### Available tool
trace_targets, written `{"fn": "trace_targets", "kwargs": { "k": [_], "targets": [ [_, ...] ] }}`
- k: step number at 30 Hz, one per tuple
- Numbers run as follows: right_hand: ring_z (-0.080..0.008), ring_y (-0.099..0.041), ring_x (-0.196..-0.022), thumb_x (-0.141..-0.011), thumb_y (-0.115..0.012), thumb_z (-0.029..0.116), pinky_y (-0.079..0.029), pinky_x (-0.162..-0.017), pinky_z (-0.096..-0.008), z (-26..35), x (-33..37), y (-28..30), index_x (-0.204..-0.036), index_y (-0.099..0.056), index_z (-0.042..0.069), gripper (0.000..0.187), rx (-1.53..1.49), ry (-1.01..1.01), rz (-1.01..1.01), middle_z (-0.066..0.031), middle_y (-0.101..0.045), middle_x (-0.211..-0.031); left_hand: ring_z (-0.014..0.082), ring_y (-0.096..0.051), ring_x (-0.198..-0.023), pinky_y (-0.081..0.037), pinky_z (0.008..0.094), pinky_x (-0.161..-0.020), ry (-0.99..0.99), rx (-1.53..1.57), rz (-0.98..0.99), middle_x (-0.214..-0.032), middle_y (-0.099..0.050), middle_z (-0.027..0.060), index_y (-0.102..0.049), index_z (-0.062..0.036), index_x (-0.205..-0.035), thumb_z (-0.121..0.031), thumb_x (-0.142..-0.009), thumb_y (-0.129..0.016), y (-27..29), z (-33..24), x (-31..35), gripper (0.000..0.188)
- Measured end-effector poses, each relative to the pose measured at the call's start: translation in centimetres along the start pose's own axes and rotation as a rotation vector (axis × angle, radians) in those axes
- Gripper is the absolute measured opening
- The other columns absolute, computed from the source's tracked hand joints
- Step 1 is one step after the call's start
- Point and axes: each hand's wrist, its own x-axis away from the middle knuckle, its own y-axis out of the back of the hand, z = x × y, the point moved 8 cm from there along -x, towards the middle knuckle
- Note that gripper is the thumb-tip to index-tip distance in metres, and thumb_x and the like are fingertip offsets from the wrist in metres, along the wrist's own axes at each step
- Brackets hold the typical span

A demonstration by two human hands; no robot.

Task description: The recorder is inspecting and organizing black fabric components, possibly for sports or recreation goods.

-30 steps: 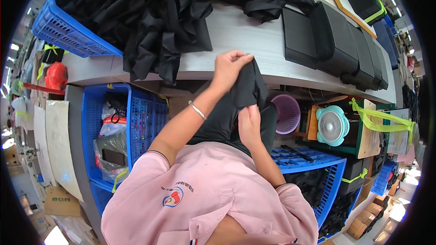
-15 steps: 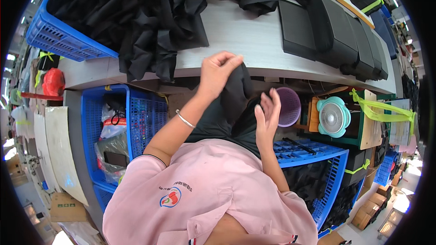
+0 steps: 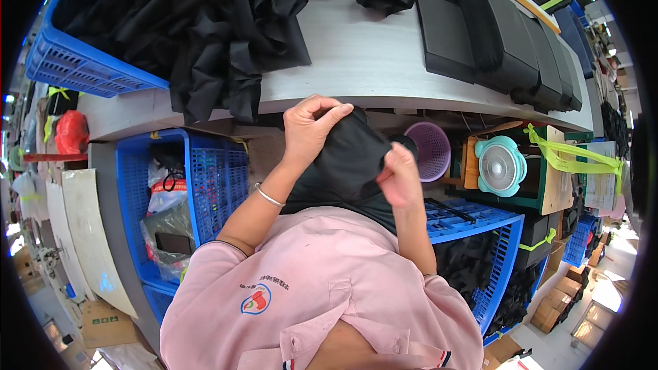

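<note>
A piece of black fabric (image 3: 354, 154) hangs between my two hands, over my lap and just in front of the table edge. My left hand (image 3: 310, 128) pinches its upper left corner between thumb and fingers. On the other side my right hand (image 3: 400, 177) is closed on the fabric's right edge, its fingers curled. A large heap of loose black fabric pieces (image 3: 233, 34) lies on the left of the table, with some ends draping over the edge. Flat stacks of black pieces (image 3: 507, 41) rest on the table's right side.
The pale table (image 3: 343, 48) spans the front. A blue crate (image 3: 96, 62) stands at the far left. Below are a blue basket with bags (image 3: 195, 199), a purple bin (image 3: 430, 151), a small turquoise fan (image 3: 500, 166) and a blue crate of black pieces (image 3: 507, 267).
My right hand has closed on the fabric's right edge; it was open beside it before. The fabric is now spread between both hands. My left hand has come slightly lower.
</note>
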Motion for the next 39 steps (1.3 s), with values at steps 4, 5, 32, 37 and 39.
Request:
{"fn": "trace_targets", "kwargs": {
  "k": [4,5,32,37,39],
  "targets": [
    [-0.0159,-0.07,-0.091,-0.098,-0.064,0.028,-0.057,-0.081,-0.032,-0.9,0.5,-2.2,-0.111,-0.067,0.002,0.03,-0.115,-0.136,0.007,-0.0069,-0.072,-0.103,0.0053,-0.06,-0.073,-0.047,0.0196,-0.064,0.29,0.283,0.121,-0.084,-0.068,-0.0004,-0.071,0.0006,-0.088,-0.012,-0.094,-0.069,-0.1,3.5,0.5,0.015],
    [-0.0169,-0.07,-0.092,-0.099,-0.062,0.03,-0.058,-0.082,-0.0325,-0.2,-0.3,-1.6,-0.111,-0.067,0.002,0.031,-0.05,-0.116,-0.096,-0.0076,-0.072,-0.103,0.0054,-0.061,-0.075,-0.049,0.0199,-0.065,0.401,0.486,0.16,-0.089,-0.069,0.001,-0.07,0.0007,-0.093,-0.015,-0.098,-0.063,-0.6,4.2,1.0,0.018],
    [-0.0172,-0.066,-0.092,-0.088,-0.059,-0.001,-0.054,-0.074,-0.0265,-12.3,-0.9,1.6,-0.106,-0.067,-0.002,0.02,0.476,-0.363,0.087,-0.0095,-0.069,-0.107,0.0194,-0.052,-0.101,-0.045,0.0333,-0.086,-0.255,-0.088,0.317,-0.124,-0.042,0.0064,-0.043,-0.0083,-0.146,-0.021,-0.098,-0.059,-9.1,-3.3,3.2,0.051],
    [-0.0265,-0.064,-0.111,-0.09,-0.058,-0.002,-0.047,-0.098,-0.035,1.4,1.9,0.6,-0.128,-0.053,-0.003,0.038,0.869,0.43,-0.273,-0.0158,-0.064,-0.121,0.0129,-0.048,-0.083,-0.043,0.029,-0.073,0.31,0.419,-0.099,-0.095,-0.046,0.0005,-0.046,-0.0097,-0.141,-0.022,-0.1,-0.056,-3.0,3.0,1.3,0.044],
    [-0.0264,-0.056,-0.122,-0.091,-0.064,0.007,-0.039,-0.107,-0.0389,3.5,3.2,-3.1,-0.144,-0.034,-0.001,0.062,1.11,0.727,-0.161,-0.021,-0.052,-0.137,0.0103,-0.047,-0.075,-0.042,0.0272,-0.068,0.444,0.575,-0.171,-0.084,-0.048,-0.0019,-0.047,-0.0102,-0.14,-0.022,-0.101,-0.055,-3.4,4.7,1.5,0.042]
  ]
}}
